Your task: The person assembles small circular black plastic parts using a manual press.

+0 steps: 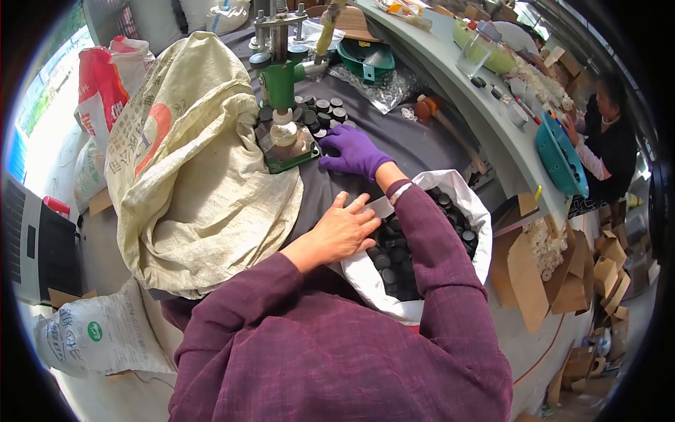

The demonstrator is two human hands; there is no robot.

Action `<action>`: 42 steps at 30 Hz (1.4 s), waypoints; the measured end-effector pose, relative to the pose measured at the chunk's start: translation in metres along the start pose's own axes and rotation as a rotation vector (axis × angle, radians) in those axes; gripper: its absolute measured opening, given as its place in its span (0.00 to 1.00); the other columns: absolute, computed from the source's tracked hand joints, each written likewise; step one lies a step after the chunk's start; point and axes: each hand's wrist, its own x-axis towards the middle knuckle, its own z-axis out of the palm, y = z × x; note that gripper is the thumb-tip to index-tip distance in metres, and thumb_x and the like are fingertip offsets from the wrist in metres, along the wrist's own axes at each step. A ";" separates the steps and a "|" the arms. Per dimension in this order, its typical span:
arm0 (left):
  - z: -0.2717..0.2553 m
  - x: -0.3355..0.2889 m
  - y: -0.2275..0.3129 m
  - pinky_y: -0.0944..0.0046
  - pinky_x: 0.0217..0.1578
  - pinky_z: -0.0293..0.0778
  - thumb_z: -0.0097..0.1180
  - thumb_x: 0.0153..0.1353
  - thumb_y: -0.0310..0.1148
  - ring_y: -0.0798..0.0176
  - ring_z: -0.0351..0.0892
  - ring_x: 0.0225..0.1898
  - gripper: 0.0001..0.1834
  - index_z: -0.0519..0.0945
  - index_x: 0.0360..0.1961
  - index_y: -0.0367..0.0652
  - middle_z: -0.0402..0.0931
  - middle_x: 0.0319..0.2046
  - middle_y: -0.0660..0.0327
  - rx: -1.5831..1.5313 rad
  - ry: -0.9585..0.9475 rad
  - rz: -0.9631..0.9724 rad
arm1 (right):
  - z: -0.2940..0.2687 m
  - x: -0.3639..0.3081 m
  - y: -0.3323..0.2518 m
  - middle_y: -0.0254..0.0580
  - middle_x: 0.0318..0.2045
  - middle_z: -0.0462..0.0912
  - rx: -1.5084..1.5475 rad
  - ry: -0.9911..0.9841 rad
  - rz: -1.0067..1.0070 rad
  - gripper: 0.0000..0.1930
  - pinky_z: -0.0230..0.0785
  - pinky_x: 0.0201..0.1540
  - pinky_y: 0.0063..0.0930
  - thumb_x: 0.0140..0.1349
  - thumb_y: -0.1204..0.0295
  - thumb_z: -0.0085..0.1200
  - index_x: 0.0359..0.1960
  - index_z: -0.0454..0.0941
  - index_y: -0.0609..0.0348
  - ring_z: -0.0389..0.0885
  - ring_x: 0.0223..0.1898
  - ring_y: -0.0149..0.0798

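My right hand (357,152), in a purple glove, reaches to the edge of a green hand press (283,84). Its thumb and fingers are curved and apart, beside the press's base plate (292,158); I see nothing between them. A pile of round black caps (325,109) lies just beyond the fingertips. My bare left hand (337,231) is open, fingers spread, over the near-left rim of a white sack (478,211). Many loose black caps (394,253) fill that sack, partly hidden under my right forearm. A white round piece (283,132) sits under the press ram.
A large cream woven sack (204,162) drapes over the table's left side. A green basin (367,60) and a wooden-handled mallet (450,126) lie farther back. On the right, a long white counter (485,105) separates me from another person (605,133); cardboard boxes (538,274) stand below.
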 end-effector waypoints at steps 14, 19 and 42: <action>0.018 -0.010 -0.014 0.41 0.62 0.57 0.59 0.58 0.43 0.54 0.69 0.63 0.20 0.80 0.51 0.50 0.78 0.53 0.67 -0.155 0.039 -0.066 | -0.055 -0.163 -0.047 0.44 0.35 0.82 -0.044 -0.184 0.132 0.16 0.72 0.43 0.42 0.54 0.56 0.58 0.37 0.84 0.53 0.80 0.39 0.50; 0.020 -0.010 -0.017 0.38 0.61 0.57 0.60 0.56 0.41 0.54 0.70 0.61 0.20 0.81 0.50 0.50 0.80 0.49 0.68 -0.195 0.080 -0.063 | -0.094 -0.188 -0.085 0.45 0.33 0.84 0.327 -0.343 0.548 0.15 0.74 0.40 0.35 0.57 0.61 0.61 0.40 0.85 0.59 0.83 0.35 0.44; 0.020 -0.012 -0.017 0.42 0.62 0.58 0.62 0.55 0.42 0.54 0.68 0.63 0.20 0.81 0.49 0.50 0.80 0.51 0.67 -0.234 0.072 -0.085 | -0.085 -0.186 -0.036 0.48 0.29 0.83 0.077 0.125 0.540 0.06 0.74 0.39 0.38 0.52 0.73 0.58 0.33 0.82 0.58 0.83 0.33 0.47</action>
